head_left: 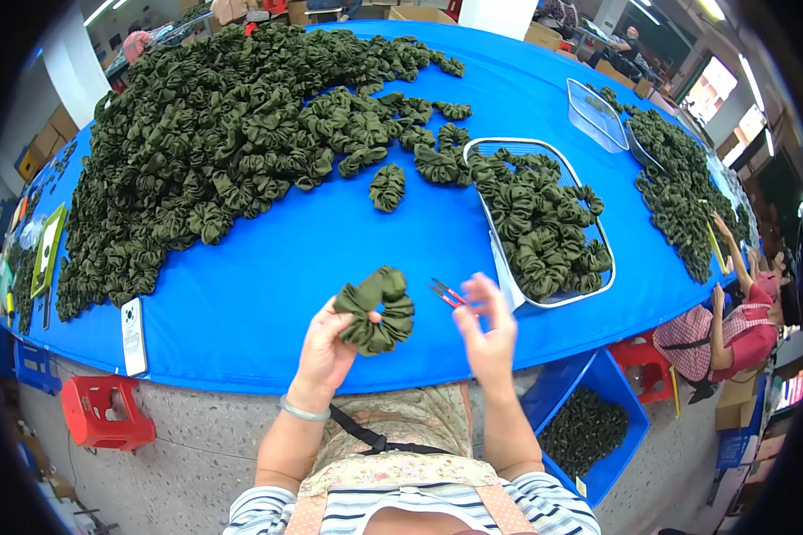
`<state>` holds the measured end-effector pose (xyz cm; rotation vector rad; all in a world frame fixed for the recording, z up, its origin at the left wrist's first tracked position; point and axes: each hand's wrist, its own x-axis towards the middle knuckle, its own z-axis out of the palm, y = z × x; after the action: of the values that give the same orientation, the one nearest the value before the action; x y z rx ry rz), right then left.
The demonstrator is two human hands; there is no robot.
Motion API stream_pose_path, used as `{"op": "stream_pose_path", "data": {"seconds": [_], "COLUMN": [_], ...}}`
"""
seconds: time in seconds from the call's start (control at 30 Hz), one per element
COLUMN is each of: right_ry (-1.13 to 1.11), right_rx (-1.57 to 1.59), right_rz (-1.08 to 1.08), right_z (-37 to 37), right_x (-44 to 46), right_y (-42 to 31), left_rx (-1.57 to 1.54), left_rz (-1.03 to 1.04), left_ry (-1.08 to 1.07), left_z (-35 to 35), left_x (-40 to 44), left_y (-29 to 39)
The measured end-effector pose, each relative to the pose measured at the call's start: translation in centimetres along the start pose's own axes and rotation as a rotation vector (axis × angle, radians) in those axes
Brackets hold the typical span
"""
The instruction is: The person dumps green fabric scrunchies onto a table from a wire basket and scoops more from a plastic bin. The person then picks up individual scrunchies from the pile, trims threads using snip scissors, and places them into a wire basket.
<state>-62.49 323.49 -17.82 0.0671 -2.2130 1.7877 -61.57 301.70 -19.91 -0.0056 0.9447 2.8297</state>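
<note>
My left hand (324, 349) is closed on a dark green scrunchie (394, 323), holding it up above the blue tablecloth (268, 303). A fingertip shows through the ring's middle. My right hand (491, 332), slightly blurred, grips small red-handled thread snips (450, 294), their dark blades pointing up and left. The snips are apart from the scrunchie. Beyond my hands lies one loose scrunchie (386, 188). To the right, a white-rimmed basket (567, 303) holds many more scrunchies.
A large scrunchie heap (214, 134) covers the table's left and back. Another pile (674, 178) lies right, near a clear tray (596, 116) and a co-worker's arms (732, 241). A white phone-like object (134, 337) rests at the front edge. A blue bin (629, 428) and red stool (107, 415) stand below.
</note>
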Motion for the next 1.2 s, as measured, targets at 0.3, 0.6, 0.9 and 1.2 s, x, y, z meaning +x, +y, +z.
{"op": "stream_pose_path", "data": {"seconds": [0.3, 0.6, 0.9, 1.2], "right_ry": [-0.365, -0.298, -0.67, -0.693], "right_rx": [0.731, 1.199, 0.788, 0.398], "right_rz": [0.26, 0.464, 0.614, 0.514], "right_z": [4.3, 6.2, 2.4, 1.4], "right_x": [-1.0, -2.8, -0.8, 0.6], "right_y": [-0.9, -0.8, -2.3, -2.0], "left_rx": [-0.004, -0.267, 0.203, 0.445], "left_rz": [0.065, 0.055, -0.278, -0.253], "left_ry": [-0.197, 0.229, -0.217, 0.006], "left_z": [1.9, 3.7, 0.3, -1.1], "left_x": [-0.7, -0.9, -2.6, -2.5], "left_y": [-0.5, -1.5, 5.8, 5.9]}}
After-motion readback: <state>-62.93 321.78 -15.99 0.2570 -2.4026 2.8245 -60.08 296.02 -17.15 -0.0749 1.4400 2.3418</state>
